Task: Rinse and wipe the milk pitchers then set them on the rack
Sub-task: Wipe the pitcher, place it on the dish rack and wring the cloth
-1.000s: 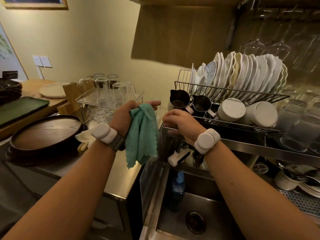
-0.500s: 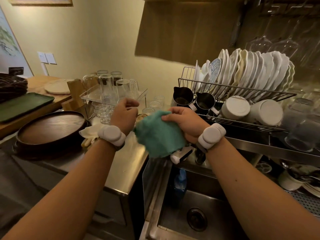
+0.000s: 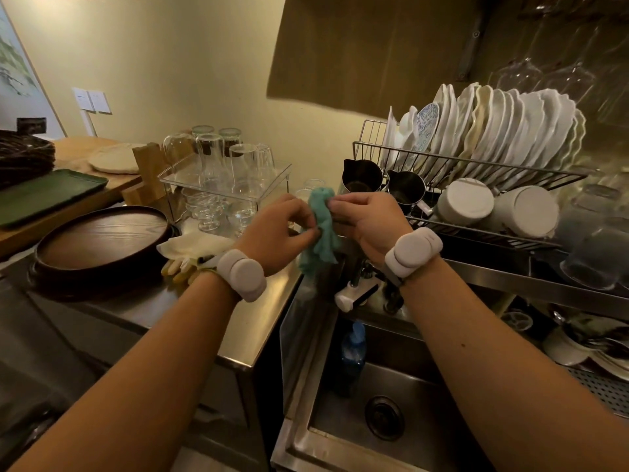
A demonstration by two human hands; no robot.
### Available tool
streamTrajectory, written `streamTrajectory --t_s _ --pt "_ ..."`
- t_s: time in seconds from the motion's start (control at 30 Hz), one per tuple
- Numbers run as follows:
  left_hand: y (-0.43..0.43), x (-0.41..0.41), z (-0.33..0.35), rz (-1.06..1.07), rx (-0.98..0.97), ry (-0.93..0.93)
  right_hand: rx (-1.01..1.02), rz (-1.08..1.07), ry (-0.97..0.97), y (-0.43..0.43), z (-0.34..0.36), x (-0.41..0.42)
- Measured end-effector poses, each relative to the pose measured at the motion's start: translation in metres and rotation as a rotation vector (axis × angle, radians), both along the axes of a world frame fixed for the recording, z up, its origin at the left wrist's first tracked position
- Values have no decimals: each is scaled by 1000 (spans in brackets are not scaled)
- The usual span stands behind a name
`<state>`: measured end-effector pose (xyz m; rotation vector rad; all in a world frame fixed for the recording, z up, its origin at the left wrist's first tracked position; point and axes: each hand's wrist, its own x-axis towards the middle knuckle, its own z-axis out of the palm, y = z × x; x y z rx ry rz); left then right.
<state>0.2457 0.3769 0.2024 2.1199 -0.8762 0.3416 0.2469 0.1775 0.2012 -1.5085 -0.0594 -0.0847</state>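
Two dark pitchers [image 3: 362, 177] stand on the rack [image 3: 476, 165] at right; the green cloth [image 3: 321, 229], earlier spread, is now bunched between left hand [image 3: 277, 229] and right hand [image 3: 366, 221], both gripping it.

Teal cloth [image 3: 321, 229] (plates [image 3: 510, 127] wht)

- Both forearms are bare from the lower corners of the frame up to the wrists; no sleeve shows anywhere.
- The left hand [image 3: 279, 226] is bare, no glove, no ring to be seen.
- The left wrist band [image 3: 242, 275], just left of centre, carries a pale grey-white rounded pod, smooth, with a circular face.
- The right hand [image 3: 366, 221] is likewise bare.
- The right wrist band [image 3: 413, 248], right of centre, bears a matching pale pod, oblong with rounded ends and a seam across it; a dark strap shows beneath it.
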Motion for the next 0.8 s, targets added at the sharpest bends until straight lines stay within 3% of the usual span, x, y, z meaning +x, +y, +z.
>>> streamTrajectory --t_s 0.27,0.37,0.57,0.67,0.8 --pt "14 -5 21 20 -372 287 29 -107 -18 1 7 -12" --pt "17 -7 22 19 -393 329 -47 -148 3 3 10 -13" --pt "33 -10 38 -52 -583 565 -195 -14 -12 -3 30 -29" --pt "50 2 43 -35 -331 470 -319 12 10 -11 37 -29" --pt "54 31 15 188 9 546 -612 -105 61 -9 14 -21"
